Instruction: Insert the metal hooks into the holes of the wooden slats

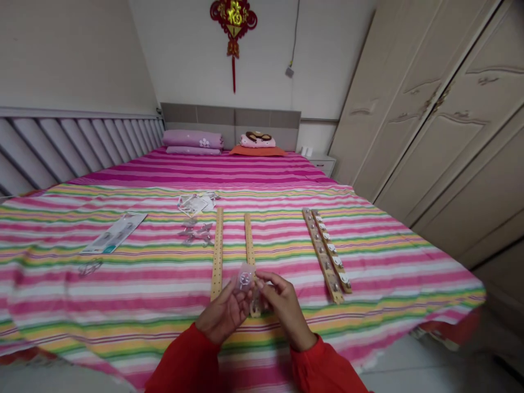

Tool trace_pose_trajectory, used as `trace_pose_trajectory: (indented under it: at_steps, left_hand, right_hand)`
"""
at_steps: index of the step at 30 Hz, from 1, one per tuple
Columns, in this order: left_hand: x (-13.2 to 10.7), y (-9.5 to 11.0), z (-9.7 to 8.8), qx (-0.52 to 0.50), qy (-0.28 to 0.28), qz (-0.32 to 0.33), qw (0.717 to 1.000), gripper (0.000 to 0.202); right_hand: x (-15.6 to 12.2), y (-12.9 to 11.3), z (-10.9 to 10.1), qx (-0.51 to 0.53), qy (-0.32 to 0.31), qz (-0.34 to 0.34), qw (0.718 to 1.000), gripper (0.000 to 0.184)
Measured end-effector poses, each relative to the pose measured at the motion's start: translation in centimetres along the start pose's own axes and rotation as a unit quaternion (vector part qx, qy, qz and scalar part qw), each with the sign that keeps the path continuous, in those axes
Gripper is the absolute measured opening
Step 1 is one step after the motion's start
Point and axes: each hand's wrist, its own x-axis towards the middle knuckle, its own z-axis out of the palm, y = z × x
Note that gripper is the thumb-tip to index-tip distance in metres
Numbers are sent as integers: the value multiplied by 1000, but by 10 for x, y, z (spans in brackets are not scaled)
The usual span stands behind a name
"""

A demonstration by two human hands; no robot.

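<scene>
Clock read from the hands, 12 straight ahead. Bed with striped sheet [143, 284], pink, white, green and yellow, fills most of the view. Cream wardrobe [442, 142], moulded panel doors, 2 o'clock. Slatted bed rail [82, 143], 10. Grey-brown headboard [268, 123], 12; before it purple folded bedding [192, 138], two layers, at 11. Red wall hanging [234, 16], also 12, bears one gold character, "福".

Four long strips in all. Two pale wooden strips [217, 251], punched with small holes, lie side by side at 11 and 12; near end of the latter sits behind the hands. Two fitted strips [322, 257] at 2: one carries a row of metal pieces, the other rounded white ones.

Flat blister card [114, 233], one, between 9 and 10; print too small to read. White packets [200, 203], heaped, 11; grey metal pieces [196, 233], pointed, just nearer.

Left hand [227, 315]: thumb and fingers closed on a small clear plastic packet [244, 279], white round shape inside, above the near end of the 12 strip. Right hand [286, 307]: thumb and index close together at packet's right edge; cannot tell whether they grip it.
</scene>
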Motion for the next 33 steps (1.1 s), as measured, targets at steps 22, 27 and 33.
trace_pose_trajectory:
  at_steps: [22, 27, 33]
  left_hand:
    - [2, -17, 2, 184, 82, 144, 969, 16]
    - [-2, -9, 6, 232, 98, 171, 953, 28]
    - [-8, -1, 7, 151, 39, 60, 986, 10]
  right_hand:
    - [-7, 22, 3, 82, 15, 37, 996, 32]
    - [-9, 22, 0, 59, 29, 1, 998, 29]
    - [-7, 20, -9, 62, 53, 0, 997, 38]
